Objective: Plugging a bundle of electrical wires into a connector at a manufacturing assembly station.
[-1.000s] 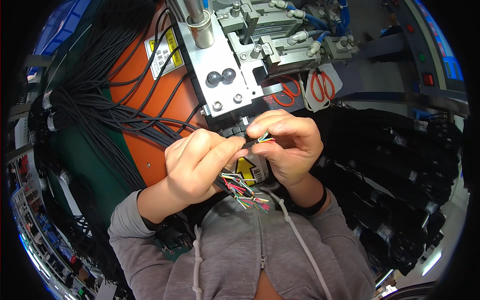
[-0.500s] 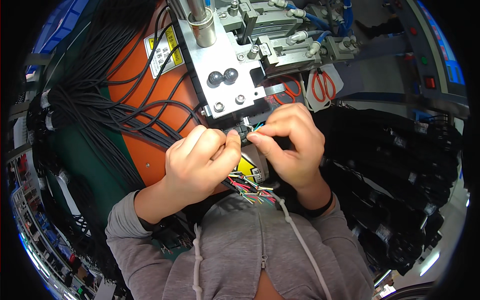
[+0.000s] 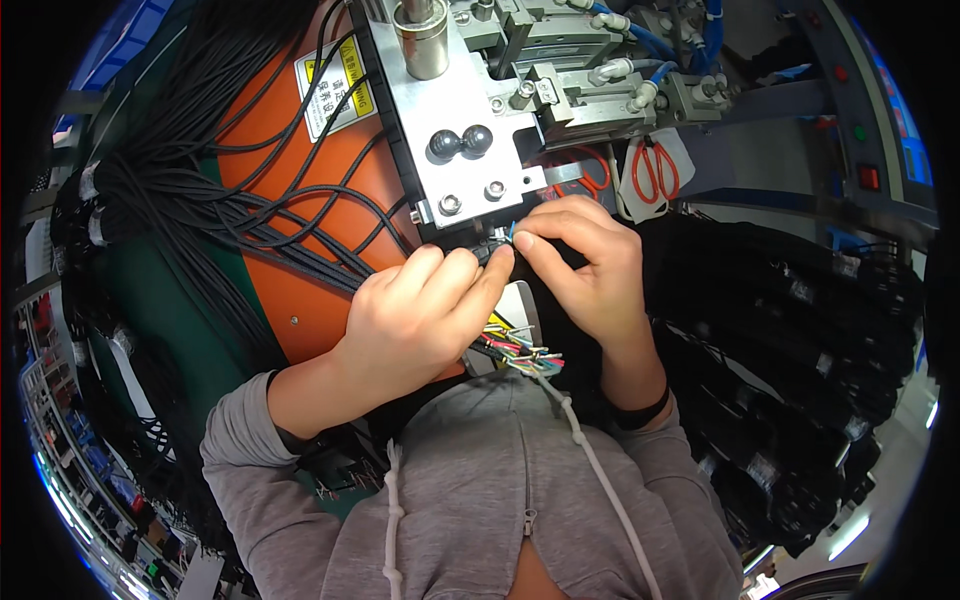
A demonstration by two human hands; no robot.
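Note:
My left hand (image 3: 415,315) is closed beneath the front edge of a metal machine plate (image 3: 450,110), its index finger stretched toward the thin wires at a black cable's end. The cable itself is mostly hidden by the fingers. From the right, my right hand (image 3: 590,265) pinches thumb and index finger on a thin blue wire (image 3: 513,229) there. Both sets of fingertips almost meet. Below them, a bundle of stripped multicoloured wire ends (image 3: 525,352) hangs in front of my grey jacket.
Black cables (image 3: 230,205) fan across an orange panel (image 3: 290,300) on the left. More bundled black cables (image 3: 790,370) lie at right. Red-handled scissors (image 3: 655,172) rest beside the machine's pneumatic cylinders (image 3: 600,100). Two black ball knobs (image 3: 460,143) stand on the plate.
Both hands have moved slightly up, closer to the machine plate. My left index finger has stretched farther right toward the wires. The whole view has shifted a little.

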